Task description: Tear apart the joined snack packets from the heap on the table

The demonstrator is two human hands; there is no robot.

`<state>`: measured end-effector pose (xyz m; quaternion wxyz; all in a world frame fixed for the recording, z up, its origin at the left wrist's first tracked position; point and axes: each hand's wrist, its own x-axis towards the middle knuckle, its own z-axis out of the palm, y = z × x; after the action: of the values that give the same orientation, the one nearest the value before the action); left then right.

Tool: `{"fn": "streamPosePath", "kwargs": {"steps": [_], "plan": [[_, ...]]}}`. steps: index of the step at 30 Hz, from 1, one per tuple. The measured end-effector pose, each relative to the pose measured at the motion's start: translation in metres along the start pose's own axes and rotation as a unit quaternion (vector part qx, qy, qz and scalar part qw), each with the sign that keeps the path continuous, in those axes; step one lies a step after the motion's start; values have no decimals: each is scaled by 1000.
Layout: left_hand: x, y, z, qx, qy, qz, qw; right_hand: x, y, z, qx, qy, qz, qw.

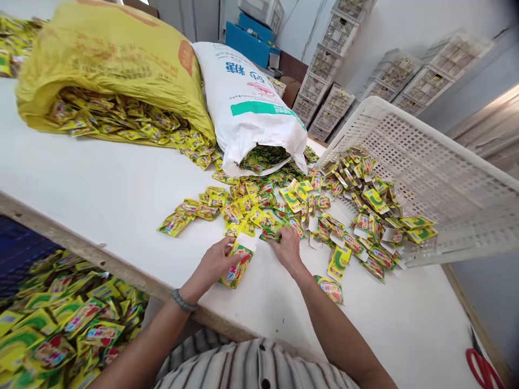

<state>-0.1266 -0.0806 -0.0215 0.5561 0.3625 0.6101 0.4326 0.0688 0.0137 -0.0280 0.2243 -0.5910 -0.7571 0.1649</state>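
Note:
My left hand (212,266) is closed on a small yellow-green printed box (238,265), its white flap open at the far end. Just to the right, my right hand (287,249) pinches a small green candy packet (268,235) above the white table. Beyond both hands lies a pile of yellow packets (243,205) mixed with green ones. Small printed boxes (339,261), several with white flaps showing, lie to the right of my right hand. One flat box (330,289) rests by my right forearm.
A yellow bag (121,59) and a white sack (247,92) spill packets onto the table (133,178). A tipped white plastic basket (430,156) holds boxes. Red-handled scissors (482,364) lie at right. Below left are heaped packs (81,319); stacked crates (324,75) stand behind.

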Motion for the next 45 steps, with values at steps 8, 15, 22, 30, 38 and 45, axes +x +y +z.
{"fn": "streamPosePath", "kwargs": {"steps": [8,15,22,30,38,45], "plan": [[-21,-4,7,45,-9,27,999,-17,-17,-22,391,-137,41,909],[-32,-6,4,-96,-72,-7,993,-16,-29,-25,303,-210,-27,929],[-32,-14,12,-169,-90,-25,981,-11,-35,-21,230,-307,-62,921],[-31,-5,8,-218,-36,-95,971,56,-34,5,-17,-69,-12,997],[-31,-12,8,-224,-21,-84,971,36,-14,14,50,-38,-34,997],[-31,-16,11,-189,-33,-73,979,6,-24,-31,276,-220,-68,933]]}}
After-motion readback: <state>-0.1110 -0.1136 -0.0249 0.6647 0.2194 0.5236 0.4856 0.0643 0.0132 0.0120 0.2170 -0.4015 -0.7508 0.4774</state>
